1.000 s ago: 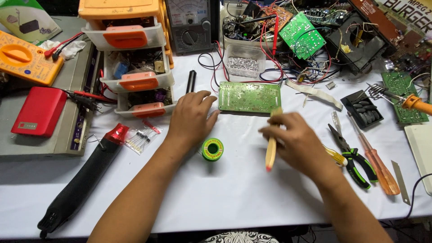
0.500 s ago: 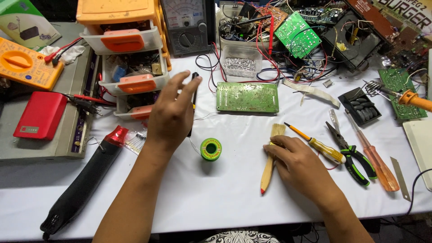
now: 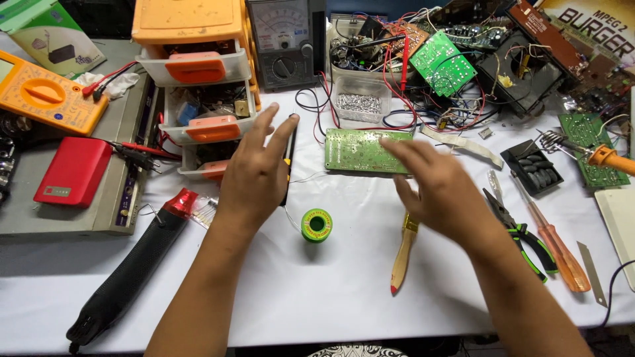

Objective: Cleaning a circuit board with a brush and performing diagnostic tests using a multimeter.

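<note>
Green circuit board (image 3: 364, 151) lies lengthwise left-to-right.

1 head-worn camera looks steeply down, close over the white worktable (image 3: 344, 291), facing its cluttered far edge.

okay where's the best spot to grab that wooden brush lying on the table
Probably the bare wooden handle of the brush, pinched across its width from above. It lies flat, red-tipped end toward the person, open cloth on both sides; the right hand hovers over the bristle end.
</note>
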